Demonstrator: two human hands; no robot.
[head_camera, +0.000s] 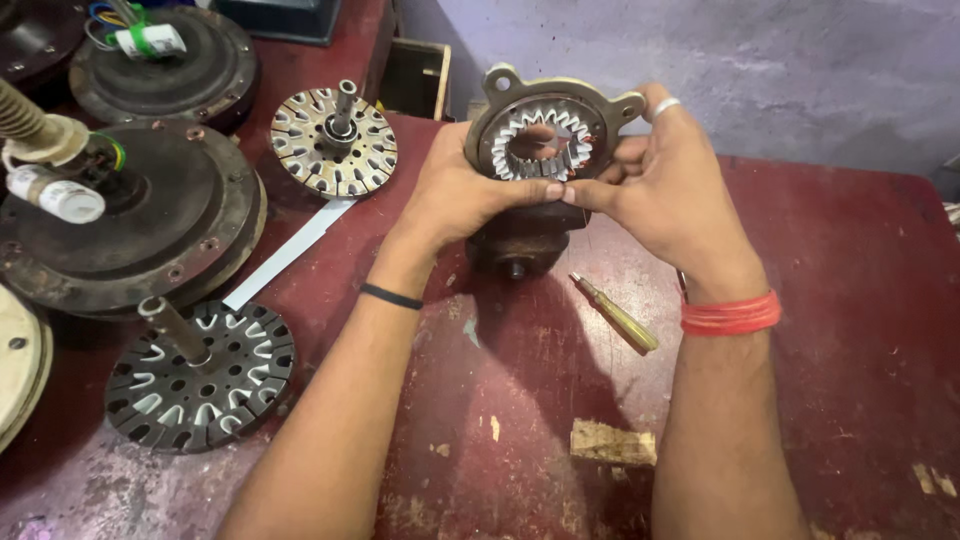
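Both hands hold up a round, rusty metal motor housing (597, 107) with mounting ears and a ring of slots lined with white paper inside. My left hand (462, 188) grips its left and lower side, thumb across the front. My right hand (665, 180), with a ring and a red thread band at the wrist, grips the right side, fingers reaching into the ring. Beneath the housing a dark metal part (520, 250) stands on the red table (850, 300).
A yellow-handled screwdriver (615, 314) lies under my right wrist, a wood scrap (612, 442) nearer me. Left: a dark slotted stator with shaft (200, 375), a lighter one (335, 140), a white paper strip (290, 252), and large fan motor bodies (130, 225) with wires.
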